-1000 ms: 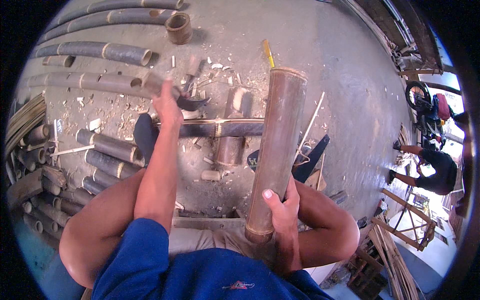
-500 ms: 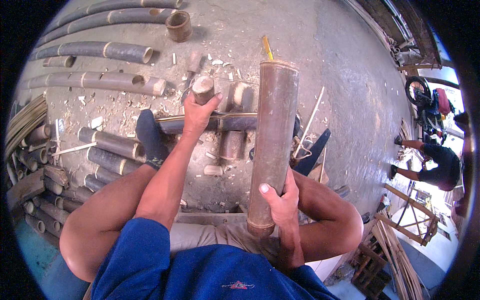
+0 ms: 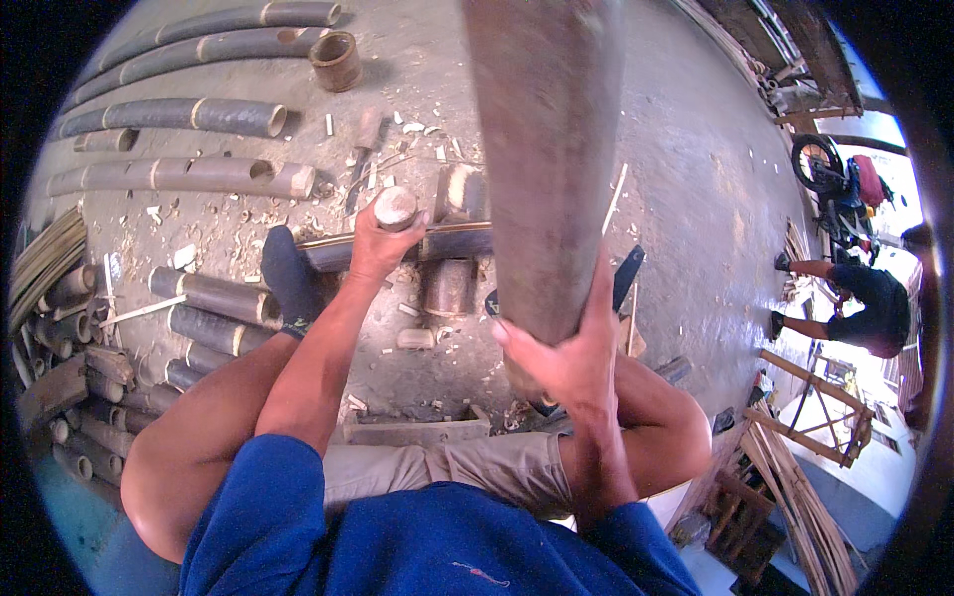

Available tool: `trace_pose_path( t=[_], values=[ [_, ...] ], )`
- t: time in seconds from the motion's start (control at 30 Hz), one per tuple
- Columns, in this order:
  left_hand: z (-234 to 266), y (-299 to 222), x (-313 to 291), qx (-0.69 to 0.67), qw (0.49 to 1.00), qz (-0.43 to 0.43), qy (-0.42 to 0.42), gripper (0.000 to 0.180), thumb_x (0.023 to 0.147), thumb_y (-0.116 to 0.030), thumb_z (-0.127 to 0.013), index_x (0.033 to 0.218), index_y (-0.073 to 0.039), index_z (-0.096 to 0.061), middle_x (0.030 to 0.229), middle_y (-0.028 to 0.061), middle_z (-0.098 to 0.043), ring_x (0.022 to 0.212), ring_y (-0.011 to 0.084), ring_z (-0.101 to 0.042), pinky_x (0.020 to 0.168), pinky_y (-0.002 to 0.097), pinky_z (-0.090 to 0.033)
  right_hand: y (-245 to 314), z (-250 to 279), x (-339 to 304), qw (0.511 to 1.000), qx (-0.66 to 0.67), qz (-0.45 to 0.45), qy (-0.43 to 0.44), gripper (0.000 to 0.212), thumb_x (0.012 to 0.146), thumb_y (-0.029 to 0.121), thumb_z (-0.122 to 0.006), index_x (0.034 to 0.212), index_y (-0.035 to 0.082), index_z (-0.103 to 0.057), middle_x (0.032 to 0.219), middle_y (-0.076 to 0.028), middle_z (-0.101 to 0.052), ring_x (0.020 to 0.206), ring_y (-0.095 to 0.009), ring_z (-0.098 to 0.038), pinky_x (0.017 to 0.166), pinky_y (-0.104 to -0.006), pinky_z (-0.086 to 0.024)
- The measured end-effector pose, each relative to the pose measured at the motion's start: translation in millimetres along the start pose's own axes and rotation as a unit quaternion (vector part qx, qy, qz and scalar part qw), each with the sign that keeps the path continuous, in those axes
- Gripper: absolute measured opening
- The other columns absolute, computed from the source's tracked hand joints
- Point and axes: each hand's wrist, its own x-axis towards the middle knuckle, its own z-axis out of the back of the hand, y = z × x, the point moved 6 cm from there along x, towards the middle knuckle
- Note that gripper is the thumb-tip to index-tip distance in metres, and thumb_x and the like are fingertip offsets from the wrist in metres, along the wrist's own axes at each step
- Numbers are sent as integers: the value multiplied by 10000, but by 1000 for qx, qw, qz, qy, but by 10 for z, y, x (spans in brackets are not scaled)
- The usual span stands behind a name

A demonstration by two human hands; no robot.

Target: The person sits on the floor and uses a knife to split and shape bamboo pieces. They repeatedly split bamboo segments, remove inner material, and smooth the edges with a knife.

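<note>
My left hand [image 3: 381, 243] is closed round a round wooden handle [image 3: 396, 207], its pale flat end facing up; whatever is below the fist is hidden. Just under that fist lies a dark split bamboo length [image 3: 457, 241], crossing over another bamboo piece [image 3: 449, 288]. My right hand [image 3: 566, 358] grips a thick brown bamboo tube [image 3: 547, 149] near its lower end. The tube is raised, looms large and runs out of the top of the view, slightly blurred. My left foot, in a dark sock [image 3: 288, 268], rests by the split bamboo's left end.
Several bamboo poles [image 3: 179, 174] lie at the far left, with a short bamboo ring [image 3: 336, 62] near them. A wooden-handled tool [image 3: 366, 129] lies among shavings. Cut bamboo tubes [image 3: 214, 296] are stacked at left. A dark saw-like blade [image 3: 626, 273] lies right. Another person [image 3: 865, 308] is at far right.
The bamboo tube in my right hand has come up closer to the camera, and its top has left the view. My left hand keeps its grip, with the handle now more upright.
</note>
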Motion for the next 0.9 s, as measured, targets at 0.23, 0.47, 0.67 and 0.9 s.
trace_pose_path(
  t=[0.23, 0.47, 0.67, 0.9],
  values=[
    [-37, -166, -166, 26, 995, -95, 12, 320, 757, -88, -837, 1028, -26, -679, 941, 26, -731, 874, 123, -665, 818, 304, -535, 315, -168, 535, 898, -356, 62, 252, 922, 764, 317, -820, 1561, 182, -375, 1226, -229, -629, 1041, -436, -666, 903, -498, -547],
    [-26, -53, -102, 35, 999, -20, 27, 289, 773, -72, -813, 1020, -17, -673, 939, 30, -719, 860, 112, -648, 813, 300, -527, 409, -255, 700, 926, -301, 82, 214, 947, 769, 406, -799, 1568, 197, -335, 1187, -216, -665, 1036, -390, -689, 847, -452, -583],
    [-40, 78, -105, 23, 999, 10, 22, 345, 771, -56, -812, 1088, -25, -679, 968, 26, -719, 882, 97, -638, 844, 281, -520, 461, -78, 749, 945, -258, 183, 90, 916, 768, 421, -786, 1556, 233, -360, 1130, -221, -664, 930, -403, -706, 800, -484, -586],
    [-15, -12, -96, -11, 999, -27, 35, 409, 775, -103, -832, 1130, 18, -668, 995, 44, -733, 900, 136, -671, 876, 314, -533, 42, -356, 591, 899, -348, 78, 254, 957, 768, 443, -782, 1572, 217, -315, 1013, -315, -668, 865, -459, -711, 719, -519, -591]
  ],
)
